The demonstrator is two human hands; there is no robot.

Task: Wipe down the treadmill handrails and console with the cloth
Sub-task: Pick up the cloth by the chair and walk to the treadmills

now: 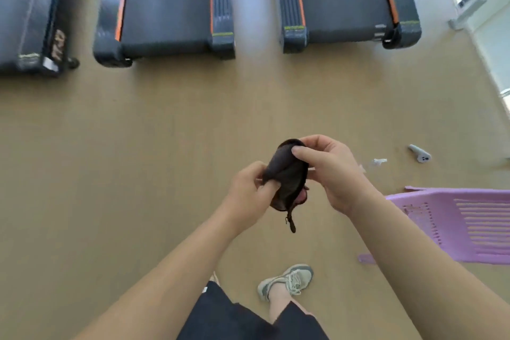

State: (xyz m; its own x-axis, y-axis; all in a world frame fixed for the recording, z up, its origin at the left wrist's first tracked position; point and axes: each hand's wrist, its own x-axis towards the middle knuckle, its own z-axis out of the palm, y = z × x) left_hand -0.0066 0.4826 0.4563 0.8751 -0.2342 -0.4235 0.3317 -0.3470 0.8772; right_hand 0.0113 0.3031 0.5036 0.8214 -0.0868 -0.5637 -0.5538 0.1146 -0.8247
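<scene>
A small dark brown cloth, bunched up with a thread-like tail hanging below, is held in front of me over the floor. My left hand pinches its lower left edge. My right hand grips its upper right edge with the thumb on top. Ahead, the rear ends of three treadmills lie on the floor: one at far left, one in the middle and one at right, the latter two with orange-trimmed belts. No handrails or console are in view.
A purple plastic chair stands at my right. A small grey-white device and white scraps lie on the tan floor. My shoe and dark shorts show below. A white wall and window run along the right.
</scene>
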